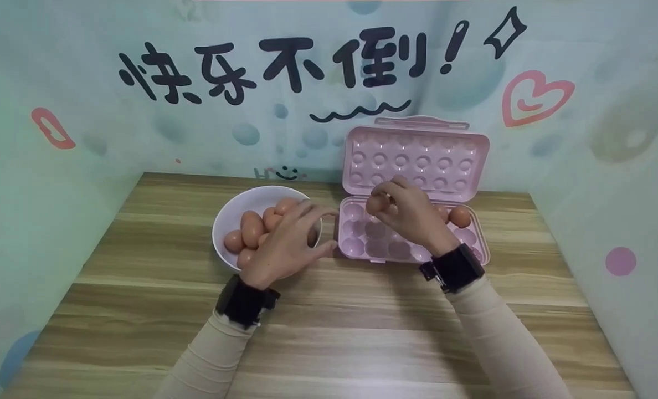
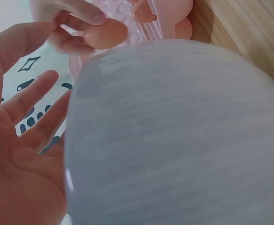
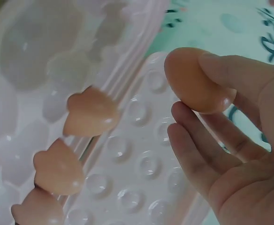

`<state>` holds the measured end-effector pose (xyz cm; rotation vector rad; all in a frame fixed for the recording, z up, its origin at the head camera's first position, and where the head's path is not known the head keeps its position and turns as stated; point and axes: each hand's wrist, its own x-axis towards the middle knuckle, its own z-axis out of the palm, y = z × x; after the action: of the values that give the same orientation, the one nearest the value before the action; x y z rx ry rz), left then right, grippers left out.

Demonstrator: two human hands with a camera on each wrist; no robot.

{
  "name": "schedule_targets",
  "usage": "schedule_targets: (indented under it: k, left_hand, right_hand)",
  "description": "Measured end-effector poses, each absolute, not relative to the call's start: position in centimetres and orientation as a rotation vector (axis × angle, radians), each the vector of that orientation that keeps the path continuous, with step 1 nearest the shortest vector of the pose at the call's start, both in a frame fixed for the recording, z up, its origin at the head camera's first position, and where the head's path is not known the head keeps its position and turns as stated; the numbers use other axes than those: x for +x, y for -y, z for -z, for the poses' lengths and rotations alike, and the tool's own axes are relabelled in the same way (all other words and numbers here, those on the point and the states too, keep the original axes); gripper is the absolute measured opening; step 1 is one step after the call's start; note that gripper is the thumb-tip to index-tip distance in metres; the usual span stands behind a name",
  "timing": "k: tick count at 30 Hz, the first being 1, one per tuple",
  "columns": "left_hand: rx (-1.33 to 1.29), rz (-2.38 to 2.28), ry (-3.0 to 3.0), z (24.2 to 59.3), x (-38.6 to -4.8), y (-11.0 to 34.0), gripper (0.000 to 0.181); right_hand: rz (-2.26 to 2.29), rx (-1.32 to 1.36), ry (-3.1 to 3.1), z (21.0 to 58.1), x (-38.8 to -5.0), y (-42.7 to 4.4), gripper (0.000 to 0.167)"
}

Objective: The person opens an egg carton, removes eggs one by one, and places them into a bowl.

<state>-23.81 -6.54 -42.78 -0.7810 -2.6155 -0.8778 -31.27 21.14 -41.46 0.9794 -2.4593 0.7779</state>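
My right hand (image 1: 415, 216) pinches a brown egg (image 3: 186, 77) between thumb and fingers, above the left part of a pink egg carton (image 1: 353, 247). Several eggs (image 3: 59, 168) sit in a row of the carton's cups nearest the hinge; many other cups hold nothing. The left hand (image 1: 287, 244) hovers over the right side of a white bowl (image 2: 174, 131), fingers spread and slightly bent, with no egg in its grasp. Brown eggs (image 1: 251, 228) lie piled in the bowl, some hidden under that hand.
The carton's dimpled lid (image 1: 417, 149) stands raised against the printed backdrop (image 1: 284, 127) at the table's back edge. Bowl and carton stand side by side on the wood-grain table (image 1: 329, 332), a narrow gap between them. Side curtains (image 1: 628, 194) flank the table.
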Motion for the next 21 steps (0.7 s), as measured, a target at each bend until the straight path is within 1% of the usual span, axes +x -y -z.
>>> schedule_targets:
  k: [9, 16, 21]
  left_hand:
    - [-0.808, 0.96, 2.537, 42.6, -23.9, 6.1, 0.052]
    - [-0.843, 0.941, 2.468, 42.8, -23.7, 5.5, 0.052]
    - [-0.877, 0.909, 2.437, 42.9, -23.6, 5.0, 0.051]
  right_hand:
    - [-1.168, 0.751, 2.438, 41.2, -27.8, -21.3, 0.038]
    - [-1.532, 0.697, 2.388, 41.3, -26.0, -21.4, 0.037]
    - [-1.62, 0.673, 2.417, 41.4, -25.1, -21.6, 0.039]
